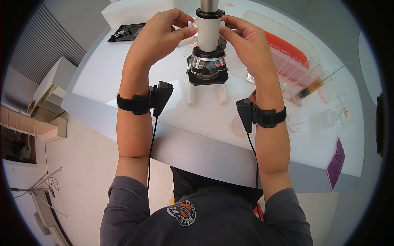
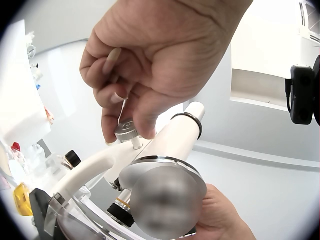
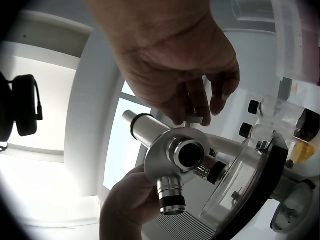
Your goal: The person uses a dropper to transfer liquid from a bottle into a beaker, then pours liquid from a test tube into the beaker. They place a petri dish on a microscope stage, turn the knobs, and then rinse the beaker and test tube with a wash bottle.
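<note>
A white microscope [image 1: 208,35] with a black stage [image 1: 208,78] stands upright on the white table. On its left side the left hand [image 1: 158,39] pinches a focus knob between thumb and fingers; the left wrist view shows the ridged metal knob [image 2: 126,131] at the fingertips of the left hand [image 2: 155,60]. On the opposite side, the right hand [image 1: 246,41] holds the other knob, seen as a grey edge [image 3: 194,119] under the fingers of the right hand [image 3: 175,65]. Objective lenses [image 3: 170,195] hang below the tube.
Right of the microscope stand a rack of clear tubes [image 1: 293,69] and a syringe with brown liquid [image 1: 314,85]. Nearer are a clear bottle [image 1: 326,118], glass dishes [image 1: 238,126] and a purple cloth [image 1: 336,165]. A black tray [image 1: 126,33] lies at the back left.
</note>
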A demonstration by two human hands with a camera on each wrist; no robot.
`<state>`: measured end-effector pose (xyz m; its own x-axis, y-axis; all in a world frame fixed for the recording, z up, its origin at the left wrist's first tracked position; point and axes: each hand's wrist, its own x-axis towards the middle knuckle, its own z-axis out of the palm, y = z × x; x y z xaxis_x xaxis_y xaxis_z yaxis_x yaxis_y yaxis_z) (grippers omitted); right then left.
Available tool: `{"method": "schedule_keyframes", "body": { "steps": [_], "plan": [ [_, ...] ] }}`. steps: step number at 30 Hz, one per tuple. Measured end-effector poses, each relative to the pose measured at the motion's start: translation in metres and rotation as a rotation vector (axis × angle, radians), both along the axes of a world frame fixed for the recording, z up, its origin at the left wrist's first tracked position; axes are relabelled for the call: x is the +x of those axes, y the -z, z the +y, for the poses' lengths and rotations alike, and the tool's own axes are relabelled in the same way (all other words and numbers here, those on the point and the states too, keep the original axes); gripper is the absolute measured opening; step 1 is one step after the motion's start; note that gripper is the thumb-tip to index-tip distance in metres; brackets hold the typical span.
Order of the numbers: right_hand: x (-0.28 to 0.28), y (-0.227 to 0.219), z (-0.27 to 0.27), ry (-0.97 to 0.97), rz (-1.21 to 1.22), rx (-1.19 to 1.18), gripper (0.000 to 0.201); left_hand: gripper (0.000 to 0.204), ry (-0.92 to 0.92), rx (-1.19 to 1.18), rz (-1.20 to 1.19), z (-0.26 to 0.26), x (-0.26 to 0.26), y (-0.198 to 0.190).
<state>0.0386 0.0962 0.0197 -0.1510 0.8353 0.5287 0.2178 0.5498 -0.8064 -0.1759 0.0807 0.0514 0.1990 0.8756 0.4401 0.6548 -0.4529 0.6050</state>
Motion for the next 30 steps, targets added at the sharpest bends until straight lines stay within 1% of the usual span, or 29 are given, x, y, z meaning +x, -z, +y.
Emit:
{"method": "schedule_keyframes", "body": {
  "steps": [16,23,30],
  "plan": [
    [-0.0004,0.0005,0.0009,0.016,-0.004,-0.008,0.033,0.038,0.006,-0.020,-0.016,0.0021,-0.0013,0.0010],
    [-0.0014,0.0007,0.0001,0.014,0.016,0.007,0.032,0.041,0.008,-0.027,-0.025,0.0016,-0.0011,0.0010],
    [-0.0018,0.0021,0.0018,0.007,0.027,0.005,0.030,0.040,0.007,-0.031,-0.021,0.0035,-0.0019,0.0019]
  ]
}}
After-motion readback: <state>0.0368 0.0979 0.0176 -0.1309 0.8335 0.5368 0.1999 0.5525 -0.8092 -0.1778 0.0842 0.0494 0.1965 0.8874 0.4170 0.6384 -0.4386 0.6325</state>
